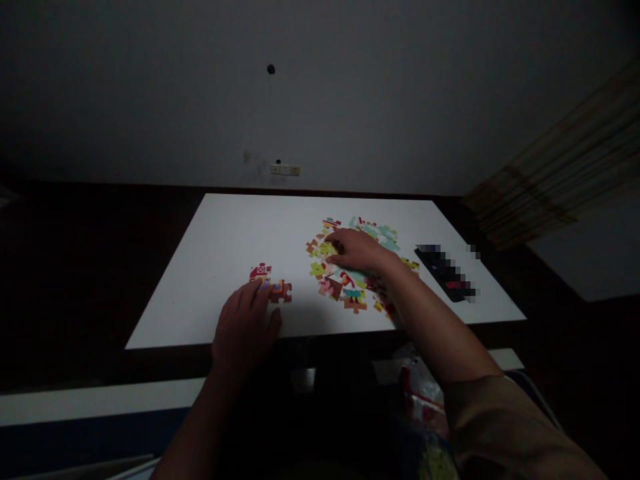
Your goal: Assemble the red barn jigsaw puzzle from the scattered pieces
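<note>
My left hand point(245, 323) lies flat at the table's near side, fingers stretched out and apart. Its fingertips touch a small group of puzzle pieces point(280, 289), some dark red and some brown with blue and yellow. Part of that group is hidden under the fingers. To the right, my right hand point(357, 250) reaches into a loose pile of colourful puzzle pieces point(354, 297). Its thumb and forefinger are apart over yellow-green pieces point(327, 251), and nothing shows clearly gripped between them. The hand and forearm cover part of the pile.
All the pieces lie on a white table point(200, 267). A dark flat object point(440, 270), partly pixelated, rests at its right side. Below the near edge, a clear plastic bag point(423, 393) shows. A wall with sockets point(285, 170) stands behind, and a curtain point(540, 180) hangs at right.
</note>
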`<act>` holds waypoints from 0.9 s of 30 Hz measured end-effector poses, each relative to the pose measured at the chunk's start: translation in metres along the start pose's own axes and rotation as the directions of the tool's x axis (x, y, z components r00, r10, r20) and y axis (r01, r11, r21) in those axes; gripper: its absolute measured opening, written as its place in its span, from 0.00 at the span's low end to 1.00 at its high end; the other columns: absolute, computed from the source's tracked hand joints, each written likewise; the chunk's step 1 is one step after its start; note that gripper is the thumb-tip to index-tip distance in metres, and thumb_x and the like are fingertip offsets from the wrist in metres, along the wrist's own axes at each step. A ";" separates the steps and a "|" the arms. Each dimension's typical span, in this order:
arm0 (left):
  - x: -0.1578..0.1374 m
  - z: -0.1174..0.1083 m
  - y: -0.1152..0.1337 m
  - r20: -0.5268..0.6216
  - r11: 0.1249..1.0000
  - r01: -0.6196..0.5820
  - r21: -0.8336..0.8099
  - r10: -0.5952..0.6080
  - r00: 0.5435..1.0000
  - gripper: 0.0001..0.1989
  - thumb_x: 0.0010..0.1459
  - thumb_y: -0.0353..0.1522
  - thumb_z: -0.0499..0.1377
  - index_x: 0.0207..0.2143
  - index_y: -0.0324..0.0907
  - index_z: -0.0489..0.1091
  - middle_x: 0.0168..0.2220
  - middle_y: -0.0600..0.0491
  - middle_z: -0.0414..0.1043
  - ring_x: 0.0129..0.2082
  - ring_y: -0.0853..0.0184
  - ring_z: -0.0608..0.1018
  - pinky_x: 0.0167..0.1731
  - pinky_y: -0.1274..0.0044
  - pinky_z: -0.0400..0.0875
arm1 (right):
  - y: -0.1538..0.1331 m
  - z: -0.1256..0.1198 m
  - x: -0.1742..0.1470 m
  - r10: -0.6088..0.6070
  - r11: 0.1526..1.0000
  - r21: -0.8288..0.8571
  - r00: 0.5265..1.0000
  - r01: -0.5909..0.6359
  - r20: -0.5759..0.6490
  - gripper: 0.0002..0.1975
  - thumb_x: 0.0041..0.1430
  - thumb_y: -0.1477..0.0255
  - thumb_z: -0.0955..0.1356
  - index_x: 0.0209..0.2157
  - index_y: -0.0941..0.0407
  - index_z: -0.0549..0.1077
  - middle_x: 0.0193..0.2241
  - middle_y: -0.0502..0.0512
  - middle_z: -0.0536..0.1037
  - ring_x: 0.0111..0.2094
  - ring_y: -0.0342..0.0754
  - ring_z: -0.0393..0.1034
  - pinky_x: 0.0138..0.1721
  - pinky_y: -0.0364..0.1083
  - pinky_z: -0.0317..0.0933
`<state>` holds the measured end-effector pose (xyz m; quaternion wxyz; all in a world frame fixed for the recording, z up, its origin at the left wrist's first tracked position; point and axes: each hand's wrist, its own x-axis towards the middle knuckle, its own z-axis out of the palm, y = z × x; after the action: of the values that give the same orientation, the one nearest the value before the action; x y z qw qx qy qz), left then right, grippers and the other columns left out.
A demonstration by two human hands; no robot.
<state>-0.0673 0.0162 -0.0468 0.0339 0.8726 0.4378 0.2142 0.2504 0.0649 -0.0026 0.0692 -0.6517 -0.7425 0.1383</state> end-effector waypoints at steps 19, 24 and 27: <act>-0.003 -0.001 0.002 -0.013 0.999 0.018 -0.044 -0.018 1.000 0.22 0.58 0.34 0.54 0.56 0.44 0.61 0.58 0.44 0.61 0.57 0.52 0.65 0.56 0.56 0.61 | 0.042 -0.014 -0.029 0.239 0.631 0.738 0.965 -0.238 0.106 0.10 0.56 0.64 0.68 0.35 0.54 0.66 0.26 0.51 0.69 0.26 0.44 0.67 0.30 0.45 0.67; -0.005 -0.002 0.002 -0.044 0.999 0.003 -0.036 -0.004 0.999 0.21 0.58 0.34 0.54 0.55 0.46 0.61 0.57 0.45 0.63 0.56 0.54 0.66 0.55 0.57 0.63 | 0.051 -0.017 -0.038 0.234 0.655 0.718 0.967 -0.236 0.104 0.08 0.56 0.66 0.68 0.33 0.55 0.67 0.26 0.53 0.71 0.27 0.46 0.68 0.32 0.47 0.66; -0.006 -0.002 0.002 -0.055 1.000 -0.016 -0.025 0.015 0.998 0.22 0.58 0.34 0.54 0.56 0.46 0.62 0.56 0.45 0.64 0.55 0.54 0.67 0.54 0.57 0.63 | 0.056 -0.019 -0.041 0.261 0.813 0.530 0.965 -0.241 0.038 0.07 0.57 0.66 0.65 0.32 0.55 0.70 0.27 0.55 0.74 0.28 0.48 0.69 0.33 0.48 0.65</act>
<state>-0.0695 0.0102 -0.0460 0.0311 0.8693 0.4289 0.2436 0.3149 0.0333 0.0019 0.2408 -0.7017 -0.5816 0.3336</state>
